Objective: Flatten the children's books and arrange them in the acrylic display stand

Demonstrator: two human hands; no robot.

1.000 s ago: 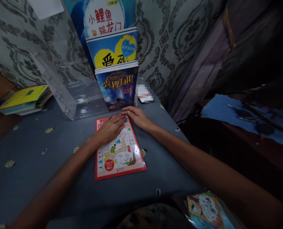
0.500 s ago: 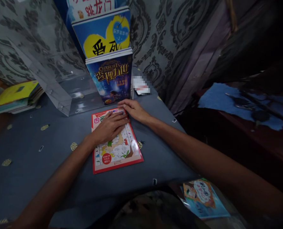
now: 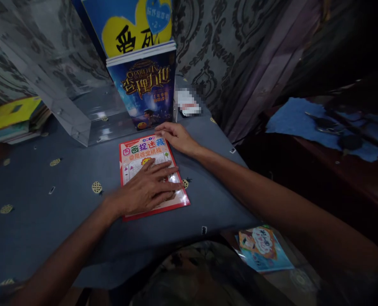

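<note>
Red book: lower cover partly hidden | blue book: top cut off | red book under left hand, spread flat; beside right hand, fingers loosely extended

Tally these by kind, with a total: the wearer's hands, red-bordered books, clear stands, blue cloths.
Hands: 2 (left hand, right hand)
Red-bordered book: 1
Clear stand: 1
Blue cloth: 1
Total: 5
</note>
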